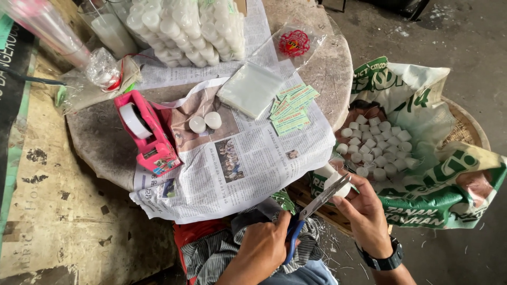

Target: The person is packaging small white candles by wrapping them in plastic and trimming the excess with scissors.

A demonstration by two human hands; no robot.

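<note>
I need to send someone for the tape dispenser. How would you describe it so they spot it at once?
Start at the round stone table spread with newspaper. At the newspaper's left edge sits the tape dispenser. It is the only bright pink thing there, carrying a white roll, left of two small white candles.

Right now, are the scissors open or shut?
Open. The scissors show two blades spread apart around a small white candle held by the right hand; the left hand grips the blue handles.
</note>
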